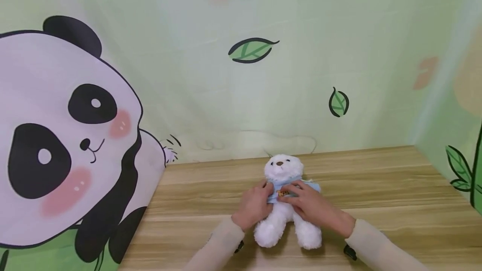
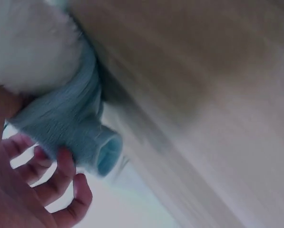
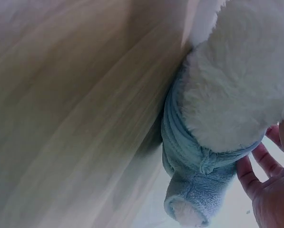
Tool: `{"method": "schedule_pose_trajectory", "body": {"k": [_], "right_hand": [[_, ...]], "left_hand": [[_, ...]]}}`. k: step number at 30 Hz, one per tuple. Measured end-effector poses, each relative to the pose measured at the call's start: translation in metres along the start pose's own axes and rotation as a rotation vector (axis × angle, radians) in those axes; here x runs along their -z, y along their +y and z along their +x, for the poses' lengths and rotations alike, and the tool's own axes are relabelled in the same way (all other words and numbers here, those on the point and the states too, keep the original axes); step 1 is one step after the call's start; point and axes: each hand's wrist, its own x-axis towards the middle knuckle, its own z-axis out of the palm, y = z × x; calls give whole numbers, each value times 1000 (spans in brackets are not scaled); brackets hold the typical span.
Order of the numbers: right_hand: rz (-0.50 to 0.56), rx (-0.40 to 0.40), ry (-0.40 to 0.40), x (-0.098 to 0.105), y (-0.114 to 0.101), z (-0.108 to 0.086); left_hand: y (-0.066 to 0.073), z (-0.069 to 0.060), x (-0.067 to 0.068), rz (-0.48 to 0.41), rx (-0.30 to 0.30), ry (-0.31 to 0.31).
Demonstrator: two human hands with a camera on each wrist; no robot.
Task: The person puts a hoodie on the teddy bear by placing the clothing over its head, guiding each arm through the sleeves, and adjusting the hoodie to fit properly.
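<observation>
A white plush bear (image 1: 280, 167) lies on its back with its head toward the wall, wearing a light blue shirt (image 1: 273, 198) with a small print on the chest. My left hand (image 1: 254, 204) pinches the shirt at the bear's side. In the left wrist view, its curled fingers (image 2: 65, 173) touch the cloth, and the sleeve (image 2: 108, 154) beside them looks hollow at its opening. Across the shirt's front rests my right hand (image 1: 314, 206), fingers fairly straight. In the right wrist view, white fur shows inside the other sleeve (image 3: 187, 211).
The bear lies on a wood-grain table (image 1: 380, 187). Behind it rises a pale green cloth wall (image 1: 188, 74) with leaf prints and a large printed panda (image 1: 101, 149) at left. Another printed panel (image 1: 455, 137) borders the right side.
</observation>
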Motion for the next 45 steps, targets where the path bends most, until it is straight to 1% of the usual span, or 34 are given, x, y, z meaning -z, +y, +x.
{"method": "schedule_pose_trajectory", "body": {"k": [4, 6, 9, 11, 13, 15, 19, 24, 27, 30, 34, 37, 41, 43, 45], "right_hand": [[20, -40, -24, 2, 1, 4], [20, -51, -29, 3, 2, 6], [20, -51, -28, 3, 5, 7], [24, -40, -26, 2, 8, 6], [26, -28, -23, 2, 10, 4], [35, -23, -14, 1, 13, 3], [61, -32, 11, 3, 18, -1], [72, -24, 10, 5, 20, -4], [80, -9, 0, 5, 20, -6], [92, 0, 2, 3, 20, -9], [104, 10, 19, -1, 20, -10], [104, 4, 22, -2, 21, -10], [104, -22, 14, -1, 22, -12], [104, -29, 6, 0, 22, -13], [106, -28, -6, 0, 21, -14]], "left_hand": [[-2, 0, 5, 10, -22, -11], [-3, 3, 5, 20, -52, -13], [-5, 9, 4, 16, -104, -33], [-6, 12, 4, 19, -128, -53], [-6, 14, 4, 38, -139, -65], [-6, 16, 3, 57, -141, -62], [-2, 19, 1, 113, -141, -21], [3, 18, -2, 207, -146, -5], [7, 19, -4, 228, -138, 4], [10, 22, -9, 238, -120, 37], [9, 22, -13, 280, -106, 64], [8, 20, -11, 289, -107, 47], [10, 16, -5, 303, -137, -2], [12, 16, -5, 303, -145, -5], [13, 18, -8, 284, -131, 15]]}}
